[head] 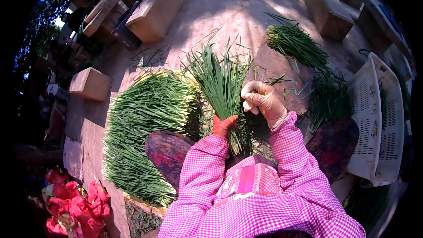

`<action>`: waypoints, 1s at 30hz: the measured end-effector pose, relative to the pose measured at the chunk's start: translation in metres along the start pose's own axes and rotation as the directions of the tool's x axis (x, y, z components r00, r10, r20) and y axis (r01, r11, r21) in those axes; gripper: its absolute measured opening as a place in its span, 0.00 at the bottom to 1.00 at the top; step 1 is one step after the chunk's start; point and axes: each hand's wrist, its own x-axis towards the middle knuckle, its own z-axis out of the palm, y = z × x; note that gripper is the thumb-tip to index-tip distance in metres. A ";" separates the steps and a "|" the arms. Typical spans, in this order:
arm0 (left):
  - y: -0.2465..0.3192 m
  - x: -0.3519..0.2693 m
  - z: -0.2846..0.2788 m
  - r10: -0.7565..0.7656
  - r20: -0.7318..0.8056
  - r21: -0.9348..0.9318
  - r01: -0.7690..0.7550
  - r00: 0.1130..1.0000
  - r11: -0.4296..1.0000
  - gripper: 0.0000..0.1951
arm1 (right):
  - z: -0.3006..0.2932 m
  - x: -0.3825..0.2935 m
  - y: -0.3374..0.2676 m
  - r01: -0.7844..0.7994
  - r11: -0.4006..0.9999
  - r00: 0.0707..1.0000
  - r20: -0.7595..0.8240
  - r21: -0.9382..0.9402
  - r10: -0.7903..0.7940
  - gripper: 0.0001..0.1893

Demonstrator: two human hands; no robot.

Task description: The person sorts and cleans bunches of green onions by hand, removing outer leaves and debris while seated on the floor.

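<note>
My left hand [224, 125], in an orange-red glove, is closed around the lower stems of a bunch of green garlic chives [218, 86]; its leaves fan out away from me and pale stem ends stick out below the fist. Just right of the bunch is my right hand [259, 99], in a pale thin glove, its fingers curled with the tips together. Whether something thin is between them I cannot tell. To the left lies a large stack of chives [145, 122] in neat layers. Another chive bundle [297, 46] rests at the upper right.
A white perforated plastic crate [376, 122] stands tilted at the right, near loose dark chives [330, 99]. Stone blocks [157, 10] [325, 10] flank the paved ground at the top, with a smaller block [90, 83] at left. Red plastic bags [77, 205] lie lower left. Scraps of leaf litter the ground.
</note>
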 end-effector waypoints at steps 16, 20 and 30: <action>-0.008 -0.004 0.017 0.330 0.069 0.264 -0.336 0.942 0.904 0.27 | 0.008 0.011 0.038 -0.111 0.679 0.972 -0.223 -0.726 -0.080 0.09; -0.012 0.002 0.004 -0.026 -0.091 0.027 0.029 0.996 0.999 0.15 | -0.014 0.000 0.001 0.070 0.996 0.993 -0.096 0.063 -0.064 0.07; 0.017 0.002 0.003 -0.064 -0.475 -0.155 -0.012 0.878 0.988 0.20 | 0.018 -0.001 0.069 0.003 0.294 0.905 0.127 -0.956 0.405 0.52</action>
